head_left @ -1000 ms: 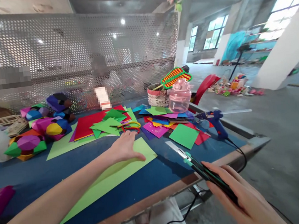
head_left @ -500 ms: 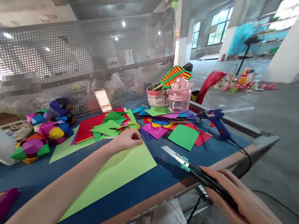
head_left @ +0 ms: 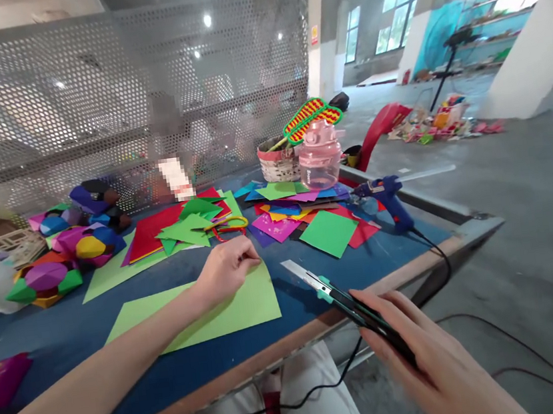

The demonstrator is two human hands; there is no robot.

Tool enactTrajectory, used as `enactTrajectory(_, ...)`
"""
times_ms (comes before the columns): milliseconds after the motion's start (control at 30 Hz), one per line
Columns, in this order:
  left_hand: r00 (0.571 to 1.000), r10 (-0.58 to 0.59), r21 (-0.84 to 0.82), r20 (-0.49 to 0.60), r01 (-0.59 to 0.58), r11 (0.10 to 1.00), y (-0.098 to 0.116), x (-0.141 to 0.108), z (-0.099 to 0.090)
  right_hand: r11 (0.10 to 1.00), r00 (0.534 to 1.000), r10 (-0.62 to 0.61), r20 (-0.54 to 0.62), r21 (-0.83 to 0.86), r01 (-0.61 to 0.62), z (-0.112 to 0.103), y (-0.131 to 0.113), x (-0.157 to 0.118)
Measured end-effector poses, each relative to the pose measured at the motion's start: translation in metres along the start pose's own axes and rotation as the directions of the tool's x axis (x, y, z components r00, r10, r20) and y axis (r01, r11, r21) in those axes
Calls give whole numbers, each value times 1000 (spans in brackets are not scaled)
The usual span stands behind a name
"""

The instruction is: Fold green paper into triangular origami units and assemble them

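My left hand (head_left: 231, 266) is closed at the upper right corner of a light green sheet of paper (head_left: 233, 309), thumb and fingers pinched together on its edge. The sheet bows slightly along its right side, and my forearm crosses its left part. In my right hand (head_left: 414, 344) is a black and green utility knife (head_left: 340, 296). Its blade is extended and points up and left, above the table just right of the sheet. Behind my left hand lie scissors with yellow handles (head_left: 231, 224), on a pile of green paper pieces (head_left: 191, 229).
Coloured paper squares (head_left: 329, 234) lie right of the sheet, with a blue glue gun (head_left: 390, 200) beyond. A pink bottle (head_left: 321, 158) and a basket (head_left: 276, 163) stand behind. Paper polyhedra (head_left: 46, 275) sit left. A black cord (head_left: 300, 402) hangs by the table's front edge (head_left: 257, 377).
The light green sheet has shifted and its near edge has drawn back from the table's front edge, with my left hand at its corner. The knife stays in my right hand. The view has tilted down.
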State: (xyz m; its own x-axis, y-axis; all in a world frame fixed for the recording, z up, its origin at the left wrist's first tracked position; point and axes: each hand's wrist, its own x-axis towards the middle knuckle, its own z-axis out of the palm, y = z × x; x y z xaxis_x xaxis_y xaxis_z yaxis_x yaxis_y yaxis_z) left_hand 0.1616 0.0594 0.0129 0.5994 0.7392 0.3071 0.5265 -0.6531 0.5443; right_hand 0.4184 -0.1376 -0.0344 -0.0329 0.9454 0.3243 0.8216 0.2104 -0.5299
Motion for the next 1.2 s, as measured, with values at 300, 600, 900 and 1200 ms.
enactTrajectory(300, 1000, -4, -16, 2, 4, 1000, 7, -6, -3, 1000, 1000, 7, 0, 29, -7, 1, -2, -4)
enactTrajectory(600, 996, -32, 47, 79, 29, 998, 12, -26, -6, 998, 999, 50, 1, 37, -50, 3, -1, -6)
enactTrajectory(900, 876, -108, 150, 471, 42, 988, 33, -67, -27, 999, 999, 39, -32, 38, -37, 3, 0, -11)
enactTrajectory(1200, 888, -81, 86, 453, 48, 995, 19, -80, -20, 996, 998, 66, 11, 63, -67, 4, -4, -13)
